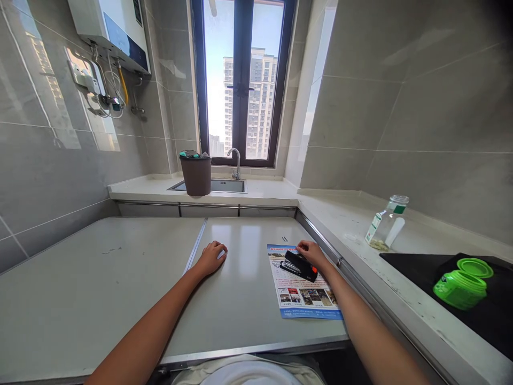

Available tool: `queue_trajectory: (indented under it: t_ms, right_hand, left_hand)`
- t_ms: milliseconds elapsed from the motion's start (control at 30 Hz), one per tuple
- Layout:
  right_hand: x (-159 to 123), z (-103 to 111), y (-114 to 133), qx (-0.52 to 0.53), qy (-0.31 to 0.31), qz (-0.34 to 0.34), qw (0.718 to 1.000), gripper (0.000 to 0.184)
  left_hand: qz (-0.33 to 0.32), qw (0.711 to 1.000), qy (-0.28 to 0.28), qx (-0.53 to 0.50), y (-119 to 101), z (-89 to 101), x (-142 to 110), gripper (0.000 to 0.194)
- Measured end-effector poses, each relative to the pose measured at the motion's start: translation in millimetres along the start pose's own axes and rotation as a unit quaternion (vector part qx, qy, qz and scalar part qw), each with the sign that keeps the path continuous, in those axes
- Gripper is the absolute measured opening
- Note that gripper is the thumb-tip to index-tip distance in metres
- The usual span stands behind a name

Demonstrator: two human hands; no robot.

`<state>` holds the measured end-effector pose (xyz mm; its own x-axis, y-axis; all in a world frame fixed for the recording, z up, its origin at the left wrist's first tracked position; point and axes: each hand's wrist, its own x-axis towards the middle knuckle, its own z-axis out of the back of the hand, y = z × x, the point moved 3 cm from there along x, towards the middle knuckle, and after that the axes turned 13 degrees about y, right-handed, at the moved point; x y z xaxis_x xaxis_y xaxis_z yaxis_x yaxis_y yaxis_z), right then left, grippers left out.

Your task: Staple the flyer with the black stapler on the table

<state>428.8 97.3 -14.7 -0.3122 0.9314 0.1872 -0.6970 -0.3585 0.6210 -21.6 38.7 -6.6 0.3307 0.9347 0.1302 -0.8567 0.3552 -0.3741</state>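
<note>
The head view shows a black stapler [300, 266] lying at a slant on a printed leaflet [300, 291], which is spread flat on the pale surface [240, 305] towards the right side. The right grip [313, 253] is curled at the stapler's far edge, near the top border of the leaflet; whether its fingers are clamped on the stapler, touching it or just beside it, I cannot tell. The left grip [211, 258] is empty, its fingers loosely bent and resting on the bare surface, well apart from the leaflet. Two thin dark strips [284, 239] lie just beyond the leaflet; they are too small to identify.

The stapler looks stiff and compact, probably with modest weight for its size and little risk of breaking. Its casing seems smooth, so a hold across both long sides, around the middle, should be surest; the end with bright metal is likely hinged and could swing if lifted from there. The leaflet looks light and limp, apt to slide or crease, so flat fingers near an edge would steady it.
</note>
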Motion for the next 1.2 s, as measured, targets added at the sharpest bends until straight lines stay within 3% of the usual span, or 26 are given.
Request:
queue_trajectory:
  t_ms: [267,733,1200]
  right_hand:
    - [0,-1,-1,-0.038,0.004,0.015,0.999,0.028]
    - [14,-13,8,-0.124,0.04,0.123,0.984,0.021]
    - [15,-16,0,-0.132,0.038,0.131,0.982,0.021]
  left_hand:
    - [-0.002,1.0,0.002,-0.002,-1,0.8,0,0.023]
    - [-0.004,1.0,0.0,-0.004,2,-1.6,2,0.022]
    - [-0.001,1.0,0.001,-0.004,0,0.0,0,0.022]
